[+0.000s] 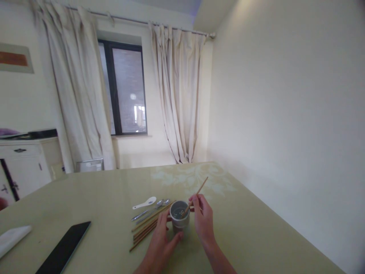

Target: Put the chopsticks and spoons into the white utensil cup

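A grey cylindrical cup (180, 224) stands upright on the table, and my left hand (162, 238) is wrapped round its left side. My right hand (203, 219) pinches a single wooden chopstick (203, 185) above the cup's right rim. The chopstick slants, its lower end inside the cup and its upper end pointing up to the right. Small pale dots show on the dark inside of the cup; I cannot tell what they are. Left of the cup lie several wooden chopsticks (145, 230), two metal spoons (159, 204) and a white spoon (145, 203).
A dark flat device (65, 247) lies at the table's front left, beside a white object (13, 238). The greenish table (102, 198) meets a bare wall (285, 114) on the right. Curtains and a window (129, 87) are behind, with a white cabinet (25, 163) at far left.
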Demonstrator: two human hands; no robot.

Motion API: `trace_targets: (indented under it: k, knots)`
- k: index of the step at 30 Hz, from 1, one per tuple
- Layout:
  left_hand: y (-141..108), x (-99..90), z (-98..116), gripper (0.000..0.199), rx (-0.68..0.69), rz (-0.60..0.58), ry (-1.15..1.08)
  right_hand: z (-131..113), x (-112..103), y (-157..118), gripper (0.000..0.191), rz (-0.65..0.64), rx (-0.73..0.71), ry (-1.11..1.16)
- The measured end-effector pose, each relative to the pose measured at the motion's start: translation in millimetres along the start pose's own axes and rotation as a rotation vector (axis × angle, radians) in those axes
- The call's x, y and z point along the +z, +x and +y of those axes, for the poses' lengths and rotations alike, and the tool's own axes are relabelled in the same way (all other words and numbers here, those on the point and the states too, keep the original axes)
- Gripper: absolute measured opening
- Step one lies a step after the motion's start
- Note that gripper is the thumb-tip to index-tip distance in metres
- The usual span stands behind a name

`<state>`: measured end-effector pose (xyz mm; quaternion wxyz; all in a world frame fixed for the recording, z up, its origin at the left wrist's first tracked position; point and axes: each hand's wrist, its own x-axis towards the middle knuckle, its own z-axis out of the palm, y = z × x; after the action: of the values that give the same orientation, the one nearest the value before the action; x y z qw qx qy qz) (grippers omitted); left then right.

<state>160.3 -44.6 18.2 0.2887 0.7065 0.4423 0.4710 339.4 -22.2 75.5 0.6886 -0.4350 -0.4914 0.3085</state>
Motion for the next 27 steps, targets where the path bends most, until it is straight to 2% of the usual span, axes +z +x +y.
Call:
trace_targets:
  k: [4,7,10,14,17,20,22,24,27]
  knots:
    - [-1,-9.1,9,0.073,-0.040,-0.048,0.007,-6,-2,-2,0.054,-0.048,0.013,-0.014]
    - [-4,-21.2,14,0.079,-0.083,-0.161,-0.025,-6,-1,0,0.052,-0.093,0.034,0.005]
    - [-8,-28.6,16,0.084,-0.095,-0.250,-0.071,-3,0,3,0.052,-0.163,0.122,0.043]
    - [-10,-30.0,16,0.080,-0.106,-0.297,-0.103,-1,2,3,0.049,-0.292,0.296,0.139]
    - [-8,-36.2,15,0.083,-0.110,-0.341,-0.121,0,1,1,0.044,-0.324,0.336,0.210]
    - [-6,-50.6,14,0.089,-0.130,-0.389,-0.104,1,0,1,0.045,-0.318,0.342,0.234]
    - [-4,-60.7,12,0.082,-0.147,-0.378,-0.052,2,0,1,0.045,-0.314,0.361,0.241]
    - [-1,-67.6,9,0.065,-0.143,-0.336,0.000,2,0,0,0.044,-0.322,0.397,0.257]
    - [4,-69.5,4,0.043,-0.111,-0.197,0.082,3,1,-2,0.043,-0.347,0.441,0.283]
